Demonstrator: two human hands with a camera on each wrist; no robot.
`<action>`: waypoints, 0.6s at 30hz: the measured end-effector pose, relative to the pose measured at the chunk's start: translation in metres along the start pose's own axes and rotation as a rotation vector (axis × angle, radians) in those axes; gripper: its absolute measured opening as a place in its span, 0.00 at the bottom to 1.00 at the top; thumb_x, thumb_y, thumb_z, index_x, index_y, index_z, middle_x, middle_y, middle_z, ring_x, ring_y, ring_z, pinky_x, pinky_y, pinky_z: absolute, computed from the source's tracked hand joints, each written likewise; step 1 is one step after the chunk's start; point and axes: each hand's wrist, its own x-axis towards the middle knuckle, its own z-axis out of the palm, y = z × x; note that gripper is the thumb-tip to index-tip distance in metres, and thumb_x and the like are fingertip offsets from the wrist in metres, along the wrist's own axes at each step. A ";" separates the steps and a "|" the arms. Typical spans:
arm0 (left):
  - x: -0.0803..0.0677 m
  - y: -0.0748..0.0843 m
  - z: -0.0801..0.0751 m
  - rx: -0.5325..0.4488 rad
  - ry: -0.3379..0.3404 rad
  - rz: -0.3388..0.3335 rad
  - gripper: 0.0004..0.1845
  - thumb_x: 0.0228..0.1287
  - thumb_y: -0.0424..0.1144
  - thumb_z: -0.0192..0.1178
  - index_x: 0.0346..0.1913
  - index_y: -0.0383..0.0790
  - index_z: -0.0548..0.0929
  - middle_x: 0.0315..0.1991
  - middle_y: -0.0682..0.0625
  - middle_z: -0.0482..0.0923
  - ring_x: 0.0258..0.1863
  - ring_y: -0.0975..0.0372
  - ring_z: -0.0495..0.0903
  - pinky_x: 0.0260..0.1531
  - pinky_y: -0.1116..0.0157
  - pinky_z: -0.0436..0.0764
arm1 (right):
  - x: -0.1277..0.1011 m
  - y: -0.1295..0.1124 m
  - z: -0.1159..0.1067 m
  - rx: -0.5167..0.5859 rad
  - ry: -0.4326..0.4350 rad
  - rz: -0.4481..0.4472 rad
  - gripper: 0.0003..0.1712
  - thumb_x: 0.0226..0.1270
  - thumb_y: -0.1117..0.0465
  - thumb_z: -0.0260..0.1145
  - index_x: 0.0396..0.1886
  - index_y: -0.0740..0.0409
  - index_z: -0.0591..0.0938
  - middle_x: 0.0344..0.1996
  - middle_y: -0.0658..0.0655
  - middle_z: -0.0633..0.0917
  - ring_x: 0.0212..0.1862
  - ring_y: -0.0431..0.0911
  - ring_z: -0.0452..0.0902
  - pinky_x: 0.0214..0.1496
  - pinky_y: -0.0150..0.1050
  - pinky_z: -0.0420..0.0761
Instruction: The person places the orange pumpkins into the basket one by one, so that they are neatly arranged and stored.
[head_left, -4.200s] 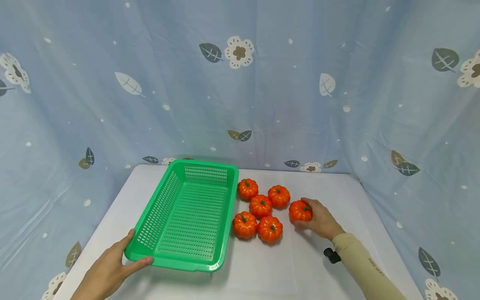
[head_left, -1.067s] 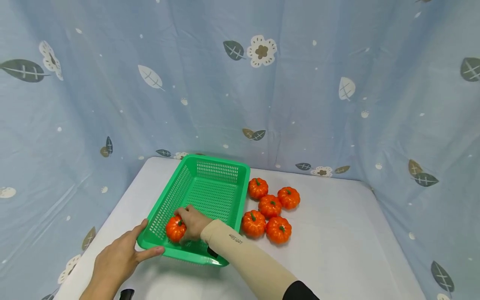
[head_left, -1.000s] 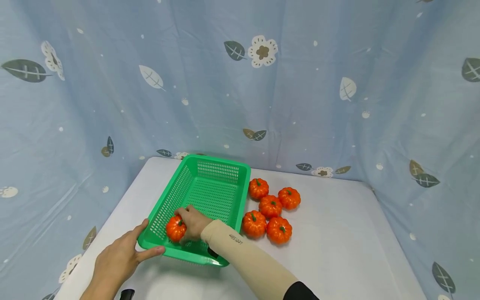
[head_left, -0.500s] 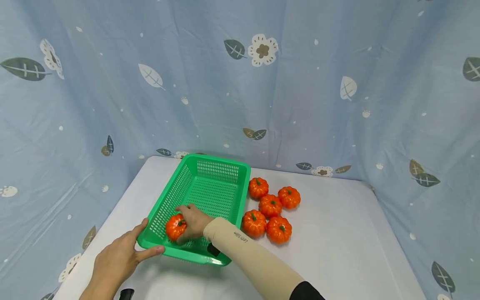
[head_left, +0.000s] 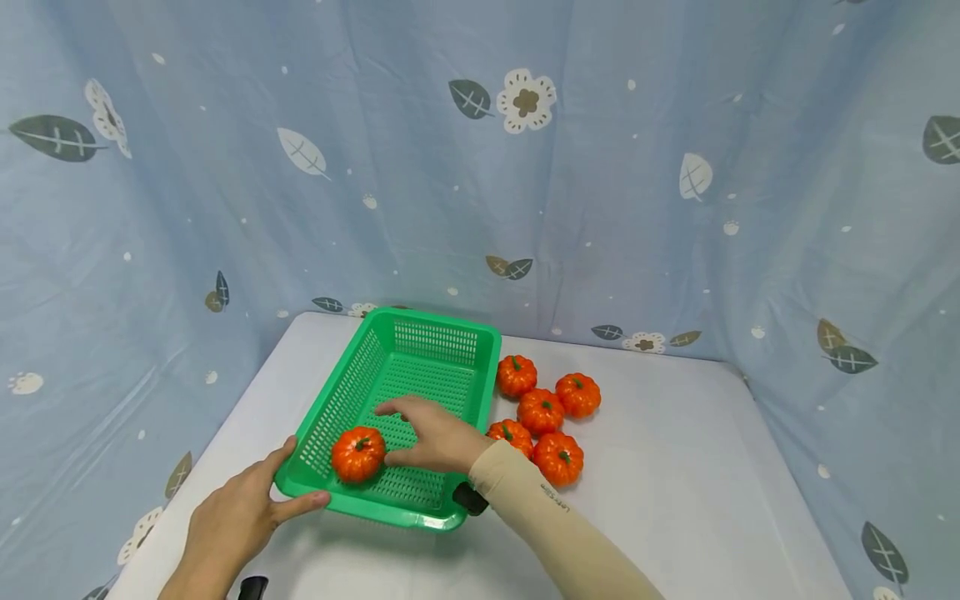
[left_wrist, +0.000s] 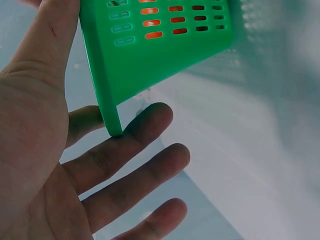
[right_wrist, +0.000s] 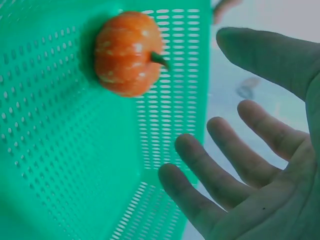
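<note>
An orange toy pumpkin [head_left: 358, 454] [right_wrist: 127, 52] lies in the near left corner of the green slotted basket [head_left: 438, 342] [right_wrist: 60, 150]. My right hand [head_left: 429, 436] [right_wrist: 250, 170] hovers just right of it, fingers spread and straight, holding nothing. My left hand [head_left: 251, 504] [left_wrist: 75, 165] braces the basket's near left corner [left_wrist: 150, 50], with a straight thumb along one side and straight fingers along the other. Several more pumpkins [head_left: 542, 411] sit clustered on the white table to the right of the basket; my right wrist partly hides one of them.
The white table [head_left: 675, 467] is enclosed at the back and both sides by a blue cloth with leaf and flower prints [head_left: 600, 167]. A black wrist camera [head_left: 468, 498] shows under my right forearm, at the basket's near right corner.
My right hand carried a pumpkin from the table into the basket, has now let go of it and drawn back to the right. The left hand stayed on the basket corner.
</note>
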 end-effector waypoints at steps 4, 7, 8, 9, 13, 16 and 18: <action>0.001 0.000 0.000 0.001 -0.008 -0.006 0.67 0.41 0.85 0.58 0.76 0.38 0.65 0.64 0.27 0.72 0.55 0.33 0.77 0.35 0.43 0.81 | -0.021 -0.002 -0.011 0.008 0.092 -0.066 0.34 0.65 0.52 0.75 0.70 0.48 0.74 0.65 0.44 0.77 0.63 0.42 0.74 0.62 0.34 0.75; 0.002 0.000 0.000 0.003 -0.009 -0.008 0.67 0.41 0.85 0.58 0.76 0.38 0.66 0.64 0.27 0.72 0.55 0.33 0.77 0.35 0.43 0.81 | -0.036 -0.001 -0.017 0.044 0.163 -0.081 0.33 0.65 0.52 0.75 0.69 0.46 0.75 0.64 0.44 0.77 0.63 0.42 0.74 0.62 0.36 0.76; 0.002 0.000 0.001 0.004 -0.007 -0.008 0.67 0.41 0.85 0.58 0.76 0.38 0.66 0.64 0.27 0.72 0.55 0.33 0.77 0.34 0.44 0.81 | -0.041 0.000 -0.019 0.063 0.188 -0.083 0.33 0.65 0.53 0.75 0.69 0.46 0.75 0.64 0.44 0.77 0.63 0.42 0.74 0.62 0.38 0.76; 0.002 0.000 0.001 0.005 -0.003 -0.007 0.67 0.40 0.85 0.58 0.76 0.38 0.66 0.64 0.27 0.72 0.55 0.33 0.78 0.34 0.44 0.81 | -0.045 0.001 -0.021 0.082 0.215 -0.079 0.33 0.65 0.54 0.75 0.68 0.45 0.75 0.63 0.44 0.77 0.62 0.42 0.74 0.62 0.39 0.77; 0.001 -0.001 0.001 0.008 0.012 0.000 0.67 0.39 0.85 0.59 0.75 0.38 0.68 0.64 0.28 0.73 0.53 0.34 0.79 0.31 0.47 0.80 | -0.061 0.016 -0.028 0.127 0.336 -0.072 0.33 0.64 0.57 0.76 0.68 0.45 0.76 0.62 0.43 0.77 0.62 0.42 0.74 0.62 0.43 0.77; 0.001 -0.001 0.002 0.006 0.013 0.001 0.67 0.39 0.85 0.58 0.75 0.38 0.67 0.65 0.29 0.73 0.53 0.34 0.79 0.33 0.46 0.80 | -0.073 0.035 -0.029 0.128 0.428 -0.063 0.31 0.64 0.58 0.76 0.66 0.45 0.76 0.61 0.41 0.78 0.62 0.42 0.74 0.62 0.43 0.77; 0.000 -0.002 0.001 0.006 0.012 0.001 0.67 0.40 0.85 0.58 0.76 0.38 0.67 0.65 0.28 0.72 0.54 0.34 0.78 0.34 0.45 0.80 | -0.082 0.048 -0.027 0.133 0.474 -0.050 0.30 0.64 0.58 0.76 0.65 0.46 0.77 0.60 0.40 0.78 0.63 0.43 0.74 0.62 0.45 0.77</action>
